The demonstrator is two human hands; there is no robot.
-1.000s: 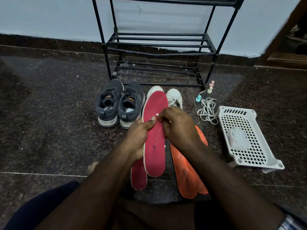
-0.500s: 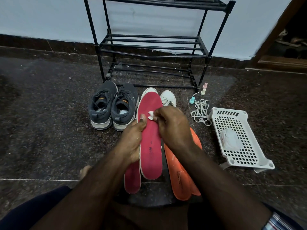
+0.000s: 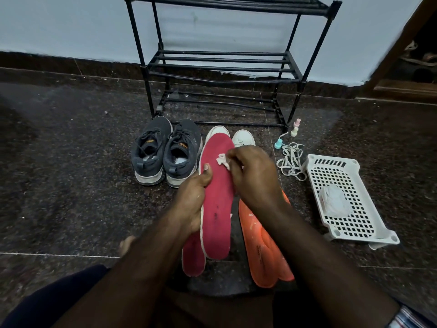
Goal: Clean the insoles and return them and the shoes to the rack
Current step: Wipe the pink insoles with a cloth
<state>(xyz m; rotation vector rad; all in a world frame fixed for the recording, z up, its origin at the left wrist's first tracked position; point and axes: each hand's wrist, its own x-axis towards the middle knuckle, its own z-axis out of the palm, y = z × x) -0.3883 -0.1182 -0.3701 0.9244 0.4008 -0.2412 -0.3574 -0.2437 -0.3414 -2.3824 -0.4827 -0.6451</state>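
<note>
My left hand [image 3: 191, 200] grips a red insole [image 3: 218, 204] by its left edge, thumb on top, holding it up over the floor. My right hand [image 3: 253, 178] pinches a small white wipe [image 3: 222, 160] against the insole's upper part. A second red insole [image 3: 192, 259] lies on the floor under it. Two orange insoles [image 3: 262, 247] lie to the right, partly under my right forearm. Two grey sneakers [image 3: 165, 150] stand side by side on the floor. Behind the held insole, only the toes of two white shoes [image 3: 243, 138] show. The black rack [image 3: 222, 65] stands against the wall, its shelves bare.
A white perforated basket [image 3: 350, 200] with a white pack of wipes [image 3: 334, 202] lies on the right. White laces [image 3: 292, 162] and small pastel bottles [image 3: 295, 127] lie between it and the rack. Dark stone floor spreads to the left. A doorway opens at the far right.
My right hand has drawn back a little, so the white wipe now shows on the insole's upper part. The camera has shifted slightly; my left hand keeps its grip.
</note>
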